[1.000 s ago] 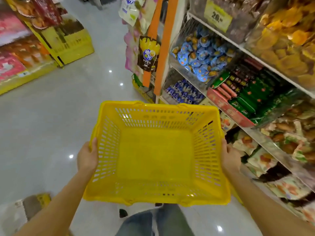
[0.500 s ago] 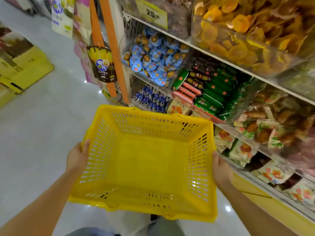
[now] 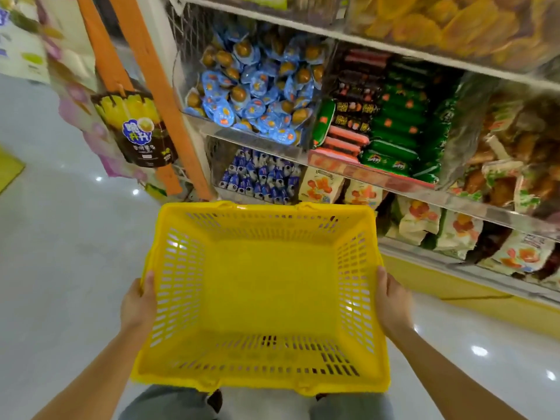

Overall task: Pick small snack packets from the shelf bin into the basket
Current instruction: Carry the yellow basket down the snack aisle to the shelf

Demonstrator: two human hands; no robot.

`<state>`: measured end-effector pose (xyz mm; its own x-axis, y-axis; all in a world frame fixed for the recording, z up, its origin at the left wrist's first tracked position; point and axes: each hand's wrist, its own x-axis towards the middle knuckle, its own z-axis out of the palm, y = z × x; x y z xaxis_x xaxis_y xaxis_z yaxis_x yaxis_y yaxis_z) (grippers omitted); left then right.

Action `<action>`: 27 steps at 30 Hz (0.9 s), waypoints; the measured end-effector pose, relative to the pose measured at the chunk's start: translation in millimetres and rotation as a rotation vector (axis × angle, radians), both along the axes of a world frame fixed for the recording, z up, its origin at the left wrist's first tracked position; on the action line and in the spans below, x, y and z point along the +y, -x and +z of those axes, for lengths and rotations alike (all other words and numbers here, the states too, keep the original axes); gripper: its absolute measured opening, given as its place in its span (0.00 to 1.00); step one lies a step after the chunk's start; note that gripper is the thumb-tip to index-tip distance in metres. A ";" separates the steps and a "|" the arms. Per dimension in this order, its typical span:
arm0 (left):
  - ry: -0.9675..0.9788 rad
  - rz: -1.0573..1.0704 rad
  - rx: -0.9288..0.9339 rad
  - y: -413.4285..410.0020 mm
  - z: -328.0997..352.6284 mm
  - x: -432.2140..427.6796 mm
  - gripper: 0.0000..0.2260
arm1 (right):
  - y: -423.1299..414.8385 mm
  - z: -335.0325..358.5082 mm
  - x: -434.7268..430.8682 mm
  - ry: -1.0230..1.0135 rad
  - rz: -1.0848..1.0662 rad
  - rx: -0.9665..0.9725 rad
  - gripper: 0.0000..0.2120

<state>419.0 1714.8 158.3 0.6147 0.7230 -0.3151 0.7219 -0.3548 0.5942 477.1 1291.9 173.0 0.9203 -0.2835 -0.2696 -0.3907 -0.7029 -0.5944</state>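
the shelf (image 3: 394, 56) stands ahead to my right, my yellow basket (image 3: 266, 286) held level below it. the clear shelf bin (image 3: 251, 140) beyond the basket's far rim holds heaped small snack packets (image 3: 257, 95) (blue wrappers); my left hand (image 3: 138, 304) and right hand (image 3: 392, 301) each grip a side wall.
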 end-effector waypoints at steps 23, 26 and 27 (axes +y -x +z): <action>-0.069 0.345 -0.171 47.4 -301.5 99.5 0.19 | -31.3 -296.1 134.3 0.063 0.228 -0.126 0.19; -0.012 0.344 -0.154 52.0 -332.2 97.6 0.20 | -39.7 -327.1 134.0 0.084 0.239 -0.098 0.20; 0.015 0.333 -0.150 53.4 -340.9 97.6 0.19 | -42.9 -336.7 133.8 0.098 0.238 -0.083 0.22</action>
